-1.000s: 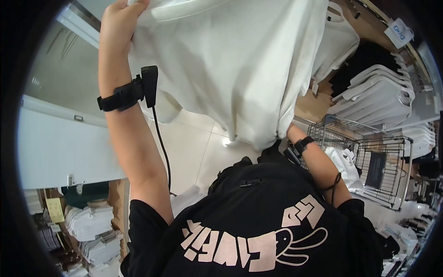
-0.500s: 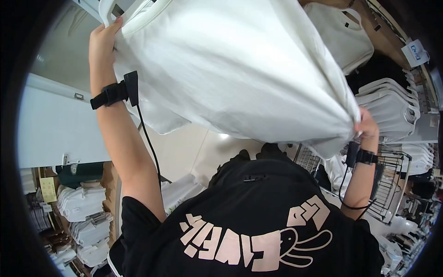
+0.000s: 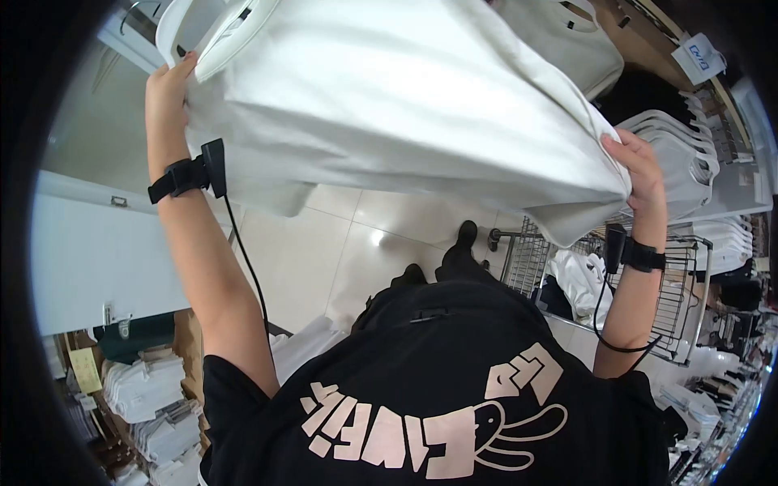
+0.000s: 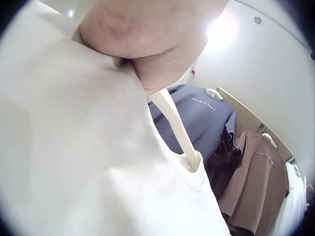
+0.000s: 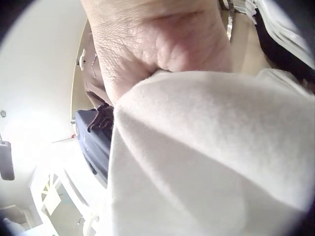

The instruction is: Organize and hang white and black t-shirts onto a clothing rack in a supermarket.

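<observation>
A white shirt (image 3: 389, 97) stretches between my two hands in the head view, its neckline at upper left. Inside that neckline shows a white hanger (image 3: 168, 32), and in the left wrist view a bar of it crosses the collar. My left hand (image 3: 168, 97) grips the shirt at the shoulder beside the hanger, thumb on top. On the other side, my right hand (image 3: 640, 166) pinches the shirt's edge, with fingers over the front of the cloth. In the right wrist view the white fabric (image 5: 206, 147) hangs in folds from under the palm.
A wire shopping cart (image 3: 685, 292) with white clothes (image 3: 579, 279) inside stands at right, below a rack of white shirts (image 3: 677, 154). Folded clothes (image 3: 146, 393) fill shelves at lower left, under a white panel (image 3: 105, 259). A blue sweatshirt (image 4: 197, 118) and a brown one (image 4: 261, 177) hang ahead.
My right hand has come up from under the hem, taken the shirt's edge and raised it, spreading the cloth rightward. My left hand has shifted left and slightly down, keeping its grip.
</observation>
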The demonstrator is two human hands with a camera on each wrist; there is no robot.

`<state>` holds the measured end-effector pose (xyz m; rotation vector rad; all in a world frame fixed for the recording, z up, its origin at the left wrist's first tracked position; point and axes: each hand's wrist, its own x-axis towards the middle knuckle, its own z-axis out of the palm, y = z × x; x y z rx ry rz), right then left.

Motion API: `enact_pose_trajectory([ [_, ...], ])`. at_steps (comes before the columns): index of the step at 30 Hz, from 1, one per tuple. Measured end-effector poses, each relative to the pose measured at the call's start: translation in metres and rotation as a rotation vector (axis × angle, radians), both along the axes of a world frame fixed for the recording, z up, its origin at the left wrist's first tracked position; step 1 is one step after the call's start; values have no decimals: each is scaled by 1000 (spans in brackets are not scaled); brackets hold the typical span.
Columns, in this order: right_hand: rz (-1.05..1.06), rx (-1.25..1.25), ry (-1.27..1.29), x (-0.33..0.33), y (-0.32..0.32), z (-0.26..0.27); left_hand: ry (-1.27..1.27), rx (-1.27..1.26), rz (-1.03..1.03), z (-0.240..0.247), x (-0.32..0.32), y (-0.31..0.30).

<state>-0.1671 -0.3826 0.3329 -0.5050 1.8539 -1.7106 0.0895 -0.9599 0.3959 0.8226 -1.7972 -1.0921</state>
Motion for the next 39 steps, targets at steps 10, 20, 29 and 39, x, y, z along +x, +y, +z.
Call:
enact_pose_trajectory([
  [10,317,557,508,34,-13,2,-67,17,25,-16,11,-25],
  [20,103,22,121,71,-16,14,-115,82,93,-32,35,-41],
  [29,-21,-602,-267,129,-57,40,-186,26,-20,-77,16,66],
  [39,225,-372,-249,126,-116,34,21,499,-684,-63,-27,267],
])
